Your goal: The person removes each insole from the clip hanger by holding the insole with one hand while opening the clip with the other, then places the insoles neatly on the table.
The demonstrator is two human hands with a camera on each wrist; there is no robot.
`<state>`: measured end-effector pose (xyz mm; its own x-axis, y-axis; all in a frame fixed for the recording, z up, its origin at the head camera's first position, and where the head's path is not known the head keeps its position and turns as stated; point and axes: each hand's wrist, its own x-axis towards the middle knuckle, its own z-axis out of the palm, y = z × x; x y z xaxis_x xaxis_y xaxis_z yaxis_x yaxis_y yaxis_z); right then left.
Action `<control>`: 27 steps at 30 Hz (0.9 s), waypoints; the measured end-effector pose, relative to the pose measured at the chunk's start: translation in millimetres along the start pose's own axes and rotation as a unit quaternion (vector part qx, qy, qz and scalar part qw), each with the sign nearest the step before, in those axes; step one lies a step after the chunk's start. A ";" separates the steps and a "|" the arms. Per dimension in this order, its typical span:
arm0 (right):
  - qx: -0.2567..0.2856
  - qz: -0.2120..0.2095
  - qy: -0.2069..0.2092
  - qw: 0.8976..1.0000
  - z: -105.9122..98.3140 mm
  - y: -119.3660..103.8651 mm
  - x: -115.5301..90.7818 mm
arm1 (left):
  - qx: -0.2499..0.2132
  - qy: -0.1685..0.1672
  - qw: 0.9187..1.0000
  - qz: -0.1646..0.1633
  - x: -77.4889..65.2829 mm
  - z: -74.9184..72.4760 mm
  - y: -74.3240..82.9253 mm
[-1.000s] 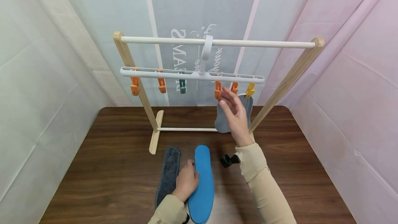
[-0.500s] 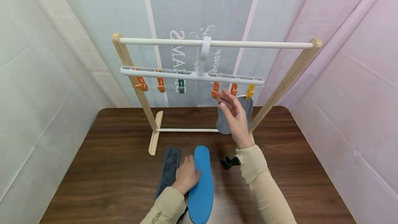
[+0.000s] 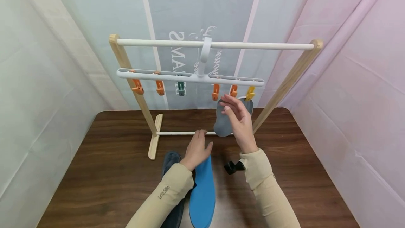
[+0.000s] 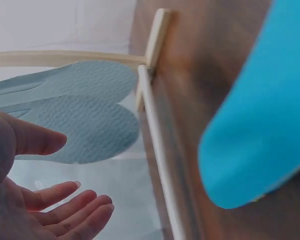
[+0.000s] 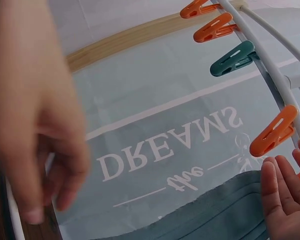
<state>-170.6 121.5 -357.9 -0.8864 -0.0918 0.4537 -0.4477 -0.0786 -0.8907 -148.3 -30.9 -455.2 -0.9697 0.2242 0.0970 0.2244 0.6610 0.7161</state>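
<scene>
My left hand [image 3: 197,149] is raised past the front end of a blue insole [image 3: 203,194], fingers extended and holding nothing. A dark fuzzy insole [image 3: 172,159] lies to its left, partly under the forearm. Two grey textured insoles [image 4: 97,122] hang side by side in the left wrist view, beyond the left thumb. In the head view the grey pair [image 3: 224,124] hangs behind my right hand [image 3: 241,126], whose fingers are loosely bent just below the orange clips [image 3: 216,92]. A yellow clip [image 3: 250,93] grips the pair's top. In the right wrist view, the right fingertips are right at an insole's edge.
A white hanger [image 3: 186,77] hooks over the top bar [image 3: 259,45] of a wooden rack. On its left half are two orange clips [image 3: 160,88] and a green clip [image 3: 181,89]. A low white rod [image 3: 177,133] joins the rack's feet above the wooden table [image 3: 104,171].
My left hand has left the insoles on the table and moved forward and up toward the rack. The right hand has drawn slightly away from the inner orange clip. The leftmost orange clip has swung.
</scene>
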 end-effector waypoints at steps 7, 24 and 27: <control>0.003 -0.023 0.091 0.996 -4.2 -0.9 -6.3 | -0.040 -0.008 0.999 0.013 18.4 -6.6 18.3; -0.020 -0.029 0.145 0.989 -14.4 -1.6 -5.8 | -0.101 0.094 0.990 0.033 53.1 -4.1 42.0; -0.024 -0.022 0.151 0.988 -15.6 -2.2 -5.7 | -0.107 0.093 0.989 0.033 57.5 -3.1 46.6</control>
<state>-166.4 137.6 -359.0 -0.8579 0.2107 0.4687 -0.4845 -0.0275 -0.8744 -193.8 10.6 -414.1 -0.9590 0.1132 0.2600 0.2820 0.4777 0.8320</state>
